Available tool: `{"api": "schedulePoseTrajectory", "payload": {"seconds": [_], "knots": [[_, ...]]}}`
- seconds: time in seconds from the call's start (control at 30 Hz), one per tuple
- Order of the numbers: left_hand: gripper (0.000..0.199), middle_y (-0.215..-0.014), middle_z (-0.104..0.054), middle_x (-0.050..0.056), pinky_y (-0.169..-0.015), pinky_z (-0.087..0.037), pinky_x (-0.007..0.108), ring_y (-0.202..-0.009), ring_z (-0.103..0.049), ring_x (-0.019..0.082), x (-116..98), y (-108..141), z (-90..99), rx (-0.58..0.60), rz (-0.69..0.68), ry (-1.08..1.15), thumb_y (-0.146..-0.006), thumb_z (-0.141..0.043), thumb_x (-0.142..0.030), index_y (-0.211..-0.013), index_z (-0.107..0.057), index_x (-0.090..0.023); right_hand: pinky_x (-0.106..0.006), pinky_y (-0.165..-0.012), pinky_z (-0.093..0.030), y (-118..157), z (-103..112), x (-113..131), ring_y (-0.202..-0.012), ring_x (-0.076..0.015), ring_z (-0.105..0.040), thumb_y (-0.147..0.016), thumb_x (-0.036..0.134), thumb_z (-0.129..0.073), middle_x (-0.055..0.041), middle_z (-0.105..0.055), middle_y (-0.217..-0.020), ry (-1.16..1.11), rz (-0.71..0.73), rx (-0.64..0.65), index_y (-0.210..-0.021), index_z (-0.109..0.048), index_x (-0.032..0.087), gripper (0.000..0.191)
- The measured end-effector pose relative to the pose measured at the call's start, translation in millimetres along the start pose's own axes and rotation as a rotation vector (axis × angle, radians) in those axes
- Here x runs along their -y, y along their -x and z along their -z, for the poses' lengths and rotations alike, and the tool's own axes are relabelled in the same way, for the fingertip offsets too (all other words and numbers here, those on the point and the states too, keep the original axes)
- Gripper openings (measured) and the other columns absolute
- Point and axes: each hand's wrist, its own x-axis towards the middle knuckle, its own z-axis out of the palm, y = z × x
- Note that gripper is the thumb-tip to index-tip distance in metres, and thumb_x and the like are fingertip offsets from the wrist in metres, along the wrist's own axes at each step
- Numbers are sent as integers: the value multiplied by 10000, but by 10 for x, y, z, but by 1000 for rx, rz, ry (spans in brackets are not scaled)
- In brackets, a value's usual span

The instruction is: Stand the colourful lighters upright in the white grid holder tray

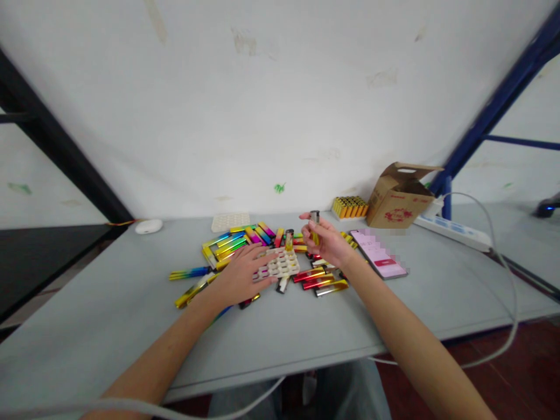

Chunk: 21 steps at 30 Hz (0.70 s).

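Observation:
My left hand grips the left side of a white plastic tray with rows of holes, thumb at the near edge and fingers over the top. One yellow lighter stands upright at the tray's far right corner. Just right of it and a little higher, my right hand pinches a gold lighter, its metal top pointing up. Loose shiny lighters lie around the tray: rainbow ones to the left and behind, red and gold ones to the right.
A second white tray lies by the wall. Further right stand a tray full of orange lighters and an open cardboard box. A phone lies beside my right forearm. A power strip and white earbud case flank the table.

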Motion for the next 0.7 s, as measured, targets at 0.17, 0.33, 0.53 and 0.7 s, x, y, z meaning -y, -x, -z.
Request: {"api": "schedulePoseTrajectory", "payload": {"seconds": [0.17, 0.33, 0.53, 0.7], "knots": [[498, -1324, -559, 114, -1051, -381, 521, -1227, -490, 306, 14, 7, -7, 0, 1, 4, -871, -579, -451, -1330, -548, -262, -150, -370, -224, -8, -3, 45, -426, -45, -278, -835, 340, -594, 61, -397, -573, -155, -83, 46, -971, -644, 147, 241], [495, -1319, -559, 118, -1052, -377, 530, -1229, -487, 307, 3, 9, -4, 5, 10, 1, -868, -582, -446, -1325, -553, -256, -192, -457, -393, -18, -7, 70, -577, -110, -485, -887, 442, -457, -12, -536, -705, -353, -148, -37, -1005, -602, 136, 358], [490, -1319, -553, 121, -1049, -385, 517, -1232, -478, 304, -6, 14, 1, -9, 0, 10, -869, -582, -441, -1318, -560, -246, -190, -389, -291, -57, 43, 25, -450, -99, -367, -896, 525, -351, 42, -363, -536, -378, -173, -124, -738, -526, 176, 421], [492, -1309, -559, 118, -1053, -386, 512, -1225, -486, 300, 4, 10, -15, -23, 2, 13, -863, -592, -443, -1314, -563, -249, -186, -364, -217, -52, 62, 10, -402, -84, -221, -849, 540, -389, 71, -233, -484, -319, -177, -102, -581, -384, 205, 429]]}}
